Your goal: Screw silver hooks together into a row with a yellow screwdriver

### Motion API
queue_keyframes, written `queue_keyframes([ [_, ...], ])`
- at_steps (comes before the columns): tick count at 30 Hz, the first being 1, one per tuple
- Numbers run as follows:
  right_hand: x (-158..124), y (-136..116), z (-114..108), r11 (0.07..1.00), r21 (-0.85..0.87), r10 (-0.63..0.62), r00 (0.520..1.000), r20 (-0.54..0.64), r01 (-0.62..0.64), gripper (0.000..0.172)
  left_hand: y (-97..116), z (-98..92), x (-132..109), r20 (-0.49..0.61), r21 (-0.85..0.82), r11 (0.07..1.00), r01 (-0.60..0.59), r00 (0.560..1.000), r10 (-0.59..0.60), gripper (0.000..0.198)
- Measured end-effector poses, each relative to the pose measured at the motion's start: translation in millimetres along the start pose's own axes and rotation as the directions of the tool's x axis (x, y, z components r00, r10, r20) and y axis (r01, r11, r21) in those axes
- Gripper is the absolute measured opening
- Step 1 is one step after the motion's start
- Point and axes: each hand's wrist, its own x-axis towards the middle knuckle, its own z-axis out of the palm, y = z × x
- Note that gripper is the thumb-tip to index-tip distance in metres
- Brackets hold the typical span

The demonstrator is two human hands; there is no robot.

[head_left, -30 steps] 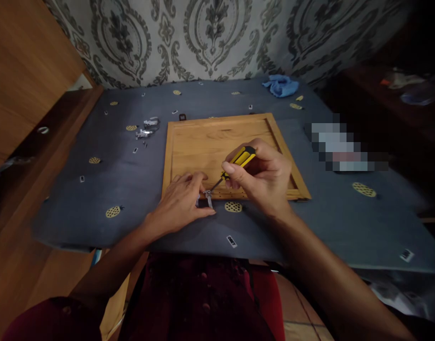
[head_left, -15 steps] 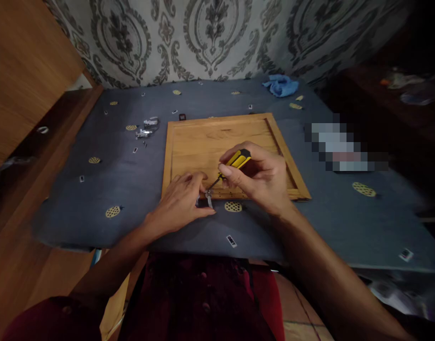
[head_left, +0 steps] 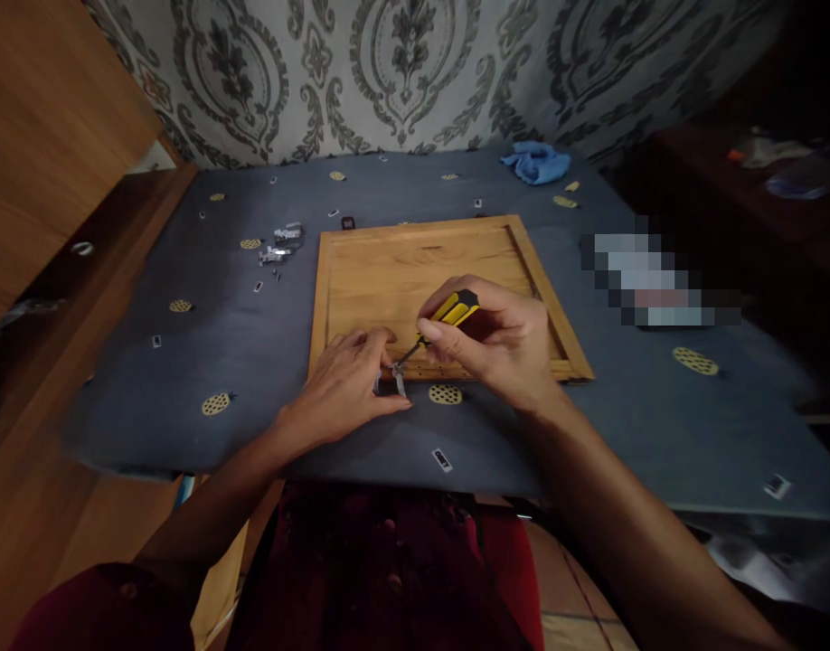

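From where I stand, the right hand (head_left: 500, 339) is curled over a screwdriver (head_left: 458, 307), its handle yellow and black, pinched between thumb and bent fingers. The shaft slants down and to the left, with the tip at a small metal hinge (head_left: 400, 380); whether it sits in a screw head is too small for me to make out. The left hand (head_left: 344, 384) is half open, fingers arched on one side of the hinge and thumb stretched along the near side, steadying the piece between them at the near edge of a wooden panel (head_left: 415, 271).

The panel lies flat under both hands, a raised frame around its recessed middle, with a row of small dark marks along the near rail just right of the hinge. It rests on a surface (head_left: 231, 348) spread with a blue-grey cloth printed with yellow pineapples.

Left of the panel, well apart from the hands, lie more metal hinges (head_left: 279, 246), with a few tiny screws (head_left: 277, 275) just beside them. A small dark square piece (head_left: 348, 223) sits near the panel's far left corner. Toward the back right is a crumpled blue rag (head_left: 537, 165), and at the right a pixelated object (head_left: 649, 280) that I cannot identify. Patterned fabric (head_left: 415, 72) hangs behind it all.
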Motion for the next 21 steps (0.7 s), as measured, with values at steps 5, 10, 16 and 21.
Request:
queue_keyframes([
  [5,-1.3,-1.1,-0.6,0.998,-0.018,-0.061,0.996,0.058,0.062,0.019,-1.1,1.1,0.3,-0.001,-0.002,1.0,-0.005,1.0,0.005,0.05],
  [10,-1.3,-1.0,-2.0,0.988,-0.06,-0.137,0.983,0.121,0.145,0.017,-3.0,2.8,0.7,-0.012,0.012,0.999,-0.036,0.999,0.036,0.049],
  [16,-1.1,-0.5,-4.4,1.0,0.028,-0.001,0.994,0.108,-0.002,0.02,-2.6,3.1,-0.1,-0.013,0.019,1.0,-0.025,1.0,0.025,0.051],
  [21,-0.9,1.3,-3.9,0.997,0.074,0.029,0.993,0.112,-0.037,0.023,-2.3,2.8,-0.6,-0.009,0.018,0.999,-0.029,1.0,0.029,0.05],
])
